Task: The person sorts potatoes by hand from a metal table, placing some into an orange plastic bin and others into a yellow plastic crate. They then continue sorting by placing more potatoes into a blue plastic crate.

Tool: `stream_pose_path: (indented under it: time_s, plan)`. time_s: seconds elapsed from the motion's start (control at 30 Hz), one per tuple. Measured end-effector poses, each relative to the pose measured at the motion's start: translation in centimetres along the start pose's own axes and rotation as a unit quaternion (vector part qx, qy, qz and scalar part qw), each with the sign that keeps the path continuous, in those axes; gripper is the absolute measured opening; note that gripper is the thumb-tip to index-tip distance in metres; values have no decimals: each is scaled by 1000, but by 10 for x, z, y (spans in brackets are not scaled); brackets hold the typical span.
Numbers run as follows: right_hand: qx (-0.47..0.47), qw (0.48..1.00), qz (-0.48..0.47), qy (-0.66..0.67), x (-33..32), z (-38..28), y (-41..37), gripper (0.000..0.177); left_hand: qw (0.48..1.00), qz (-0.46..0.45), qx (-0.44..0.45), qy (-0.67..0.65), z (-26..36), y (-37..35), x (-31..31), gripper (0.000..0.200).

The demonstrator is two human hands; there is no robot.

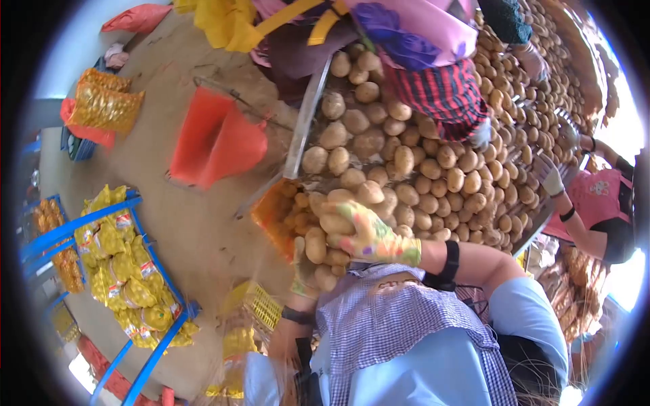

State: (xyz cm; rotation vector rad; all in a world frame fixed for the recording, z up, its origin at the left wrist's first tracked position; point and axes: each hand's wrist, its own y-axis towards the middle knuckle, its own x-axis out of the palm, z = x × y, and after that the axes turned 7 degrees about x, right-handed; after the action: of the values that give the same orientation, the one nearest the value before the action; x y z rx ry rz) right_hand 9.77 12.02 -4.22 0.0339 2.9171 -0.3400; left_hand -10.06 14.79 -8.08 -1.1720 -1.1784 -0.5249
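Potatoes [403, 160] cover a metal-edged sorting surface, with its near end beside an orange mesh bag [267, 220] that holds potatoes. My right hand [379, 237], in a patterned glove, reaches left from the right side, its fingers and thumb around a potato [336, 224] near the bag's mouth. Lower left, my left hand [305, 274], in a pale glove, is upright against the outer side of several potatoes [315, 245]. It is blurred, and its fingers are partly hidden, so its grip is unclear.
A metal rail [308, 122] edges the potatoes. A red bag [217, 139] hangs beyond it on the left. Filled yellow bags [125, 271] lie in a blue frame [159, 267]. A yellow crate [261, 304] stands near my left arm. Co-workers' gloved hands [481, 134] [550, 176] touch potatoes.
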Motion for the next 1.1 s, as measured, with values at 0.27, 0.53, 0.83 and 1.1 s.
stream_pose_path:
  time_s: [0.27,0.53,0.83,1.1]
  plan:
    - [-11,991,-85,103,67,-63,193,75,961,-65,-12,-269,203,-4,9,51]
    - [105,992,-62,15,20,-59,153,70,808,238,373,390,360,49,-41,61]
    - [200,937,204,-200,-65,34,-43,38,508,95,357,779,107,54,23,20]
    - [38,940,106,-323,-44,61,-3,47,315,-24,303,899,4,96,27,54]
